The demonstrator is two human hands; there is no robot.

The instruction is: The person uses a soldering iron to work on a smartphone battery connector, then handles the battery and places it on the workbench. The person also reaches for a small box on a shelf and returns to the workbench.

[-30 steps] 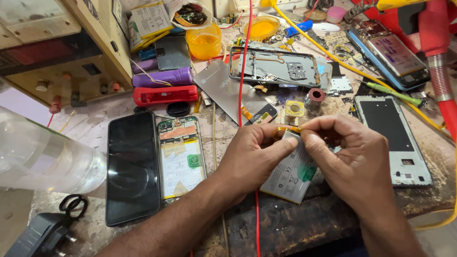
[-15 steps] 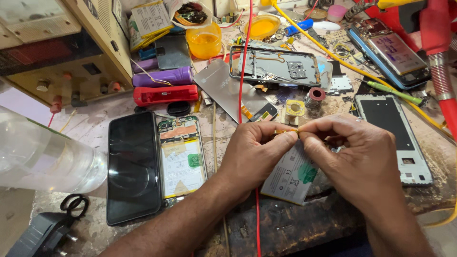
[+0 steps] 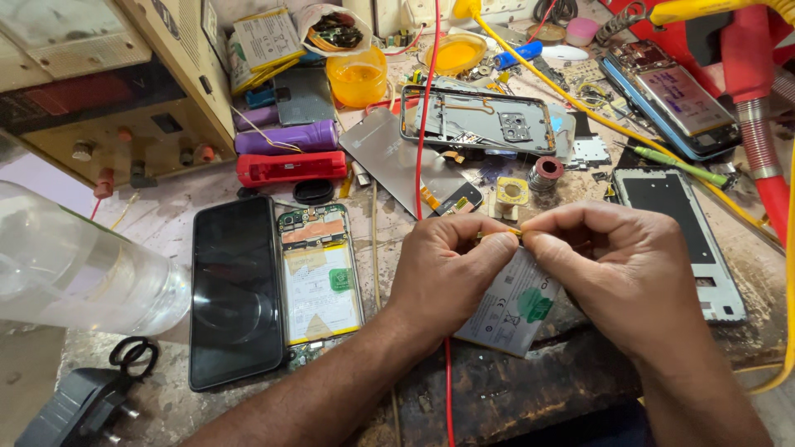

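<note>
Both hands have drawn closer over the bench [image 3: 497,397]. Left hand [image 3: 451,265] and right hand [image 3: 617,269] each pinch, narrow grip, a small yellow strip [image 3: 499,234], above the grey battery [image 3: 515,305]; the work continues, unreleased.

Red wire [image 3: 424,124]; purple torch [image 3: 286,137]; orange cup [image 3: 358,79]; black phone screen [image 3: 235,290].

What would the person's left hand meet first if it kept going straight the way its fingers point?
Most likely the right hand: the left hand points right, fingertips nearly touching it over a small yellow piece.
</note>
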